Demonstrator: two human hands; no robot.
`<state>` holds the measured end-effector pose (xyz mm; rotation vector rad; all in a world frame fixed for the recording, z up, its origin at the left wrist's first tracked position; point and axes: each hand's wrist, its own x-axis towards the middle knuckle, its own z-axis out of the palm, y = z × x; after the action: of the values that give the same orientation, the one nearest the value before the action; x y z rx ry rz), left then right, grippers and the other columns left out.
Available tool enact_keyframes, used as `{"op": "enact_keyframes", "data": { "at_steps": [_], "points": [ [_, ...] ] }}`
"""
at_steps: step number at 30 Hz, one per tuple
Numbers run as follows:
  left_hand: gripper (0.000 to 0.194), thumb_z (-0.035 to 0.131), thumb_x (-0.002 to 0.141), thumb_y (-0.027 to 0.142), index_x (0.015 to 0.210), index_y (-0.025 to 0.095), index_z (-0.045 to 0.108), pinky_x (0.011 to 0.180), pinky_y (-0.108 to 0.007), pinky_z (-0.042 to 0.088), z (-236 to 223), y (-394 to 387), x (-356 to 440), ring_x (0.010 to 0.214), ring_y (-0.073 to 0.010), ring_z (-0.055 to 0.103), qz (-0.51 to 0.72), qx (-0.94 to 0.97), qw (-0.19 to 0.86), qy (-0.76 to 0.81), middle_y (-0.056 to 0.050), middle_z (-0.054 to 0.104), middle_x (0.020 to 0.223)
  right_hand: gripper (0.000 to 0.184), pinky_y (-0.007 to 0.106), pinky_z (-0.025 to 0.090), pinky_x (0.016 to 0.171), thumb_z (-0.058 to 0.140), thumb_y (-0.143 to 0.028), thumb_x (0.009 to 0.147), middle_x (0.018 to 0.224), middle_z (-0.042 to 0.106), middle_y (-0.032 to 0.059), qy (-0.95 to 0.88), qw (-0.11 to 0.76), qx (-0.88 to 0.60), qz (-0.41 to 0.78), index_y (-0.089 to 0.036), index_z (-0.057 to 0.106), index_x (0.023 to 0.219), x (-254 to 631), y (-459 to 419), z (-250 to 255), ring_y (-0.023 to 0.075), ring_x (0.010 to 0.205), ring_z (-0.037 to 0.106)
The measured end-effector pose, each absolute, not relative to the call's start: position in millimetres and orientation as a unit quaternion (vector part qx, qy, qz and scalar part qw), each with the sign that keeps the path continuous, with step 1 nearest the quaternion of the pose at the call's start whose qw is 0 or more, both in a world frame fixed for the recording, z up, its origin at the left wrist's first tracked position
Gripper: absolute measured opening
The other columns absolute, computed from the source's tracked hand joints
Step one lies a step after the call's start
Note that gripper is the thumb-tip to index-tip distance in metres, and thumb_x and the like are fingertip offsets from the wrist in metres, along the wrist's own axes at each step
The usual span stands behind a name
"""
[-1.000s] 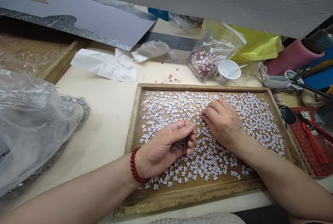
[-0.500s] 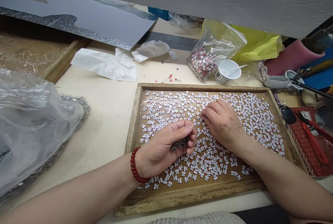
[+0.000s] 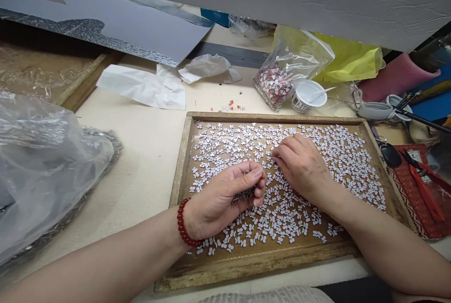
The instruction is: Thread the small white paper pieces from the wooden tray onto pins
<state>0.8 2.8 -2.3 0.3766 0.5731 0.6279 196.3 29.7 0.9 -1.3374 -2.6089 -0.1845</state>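
A shallow wooden tray (image 3: pixel 180 162) lies in front of me, strewn with several small white flower-shaped pieces (image 3: pixel 348 152). My left hand (image 3: pixel 220 199), with a red bead bracelet (image 3: pixel 183 225) on the wrist, is curled round a bunch of thin metal pins (image 3: pixel 243 194) above the tray's near left part. My right hand (image 3: pixel 303 164) rests on the white pieces in the tray's middle, fingertips pinched together at its left side; what they pinch is too small to make out.
A clear plastic bag (image 3: pixel 45 157) over metal parts lies at left. White tissue (image 3: pixel 144 88), a bag of red-white pieces (image 3: pixel 278 82) and a small white cup (image 3: pixel 309 95) sit behind the tray. Red scissors (image 3: pixel 423 185) and a dark key fob (image 3: pixel 390 154) lie at right.
Almost nothing differs. My left thumb has shifted slightly over the pins; my right hand stays in place.
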Motion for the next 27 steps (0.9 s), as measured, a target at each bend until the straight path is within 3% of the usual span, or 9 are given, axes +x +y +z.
{"op": "enact_keyframes", "data": {
  "at_steps": [8, 20, 27],
  "points": [
    [0.013, 0.057, 0.088, 0.022, 0.078, 0.013, 0.056, 0.059, -0.022, 0.037, -2.7, 3.0, 1.1, 0.065, -0.0086, 0.044, 0.304, 0.182, 0.894, 0.274, 0.0, 0.049, 0.075, 0.013, 0.033, 0.034, 0.069, 0.051, -0.008, 0.084, 0.08, 0.061, 0.0056, -0.884, 0.098, -0.454, -0.057, -0.015, 0.061, 0.08, 195.6, 28.9, 2.1, 0.0191, 0.08, 0.047],
    [0.027, 0.047, 0.093, 0.029, 0.071, 0.014, 0.052, 0.058, -0.023, 0.038, -1.9, 3.3, 2.0, 0.063, -0.0096, 0.044, 0.31, 0.143, 0.899, 0.275, -0.001, 0.048, 0.071, 0.011, 0.031, 0.035, 0.07, 0.051, -0.012, 0.086, 0.078, 0.06, 0.0043, -0.883, 0.102, -0.454, -0.061, -0.015, 0.059, 0.079, 195.1, 29.0, 1.5, 0.018, 0.077, 0.047],
    [0.017, 0.053, 0.09, 0.021, 0.075, 0.012, 0.054, 0.058, -0.02, 0.037, -2.6, 3.5, 2.5, 0.063, -0.0076, 0.043, 0.309, 0.181, 0.893, 0.273, -0.001, 0.048, 0.073, 0.014, 0.031, 0.035, 0.069, 0.05, -0.014, 0.088, 0.077, 0.06, 0.0047, -0.882, 0.113, -0.454, -0.065, -0.015, 0.059, 0.077, 193.3, 28.2, 4.1, 0.0182, 0.077, 0.047]
  ]
}}
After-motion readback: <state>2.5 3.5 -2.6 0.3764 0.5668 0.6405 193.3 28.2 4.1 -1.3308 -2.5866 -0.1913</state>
